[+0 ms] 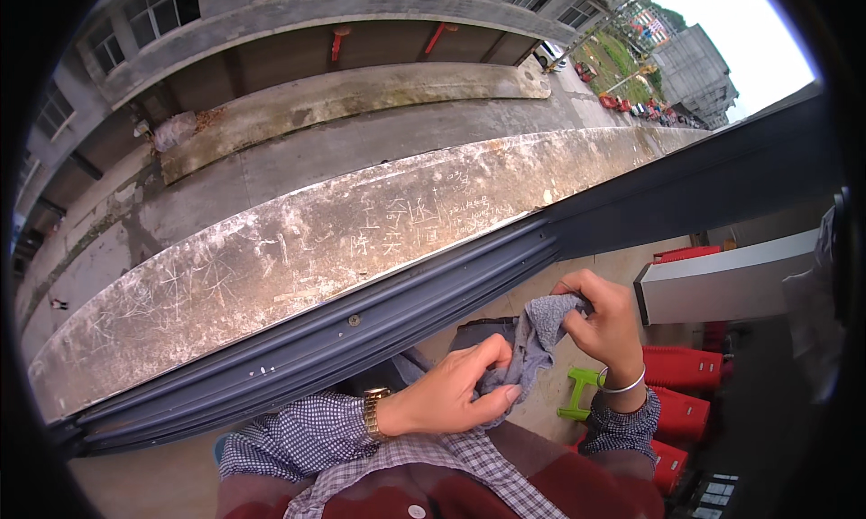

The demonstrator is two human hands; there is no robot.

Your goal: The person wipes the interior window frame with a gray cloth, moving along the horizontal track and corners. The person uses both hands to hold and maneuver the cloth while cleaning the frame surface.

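A grey terry cloth (541, 329) hangs crumpled between my two hands, just inside a window opening. My right hand (602, 316), with a silver bangle at the wrist, pinches the cloth's upper end. Lower down, my left hand (460, 390) has its thumb and fingers around the cloth's middle folds. A gold-coloured watch (374, 411) sits on the left wrist. Beyond both hands runs the dark metal window frame (406, 309) with its sliding track; neither hand touches it. Part of the cloth is hidden behind my left hand.
Outside the frame lies a weathered concrete ledge (284, 248) with scratched writing. A road and a building (284, 52) stand beyond. At right are a white box-shaped panel (731, 279), red plastic chairs (683, 367) and a green plastic item (578, 394). The frame's dark upright (690, 174) crosses at right.
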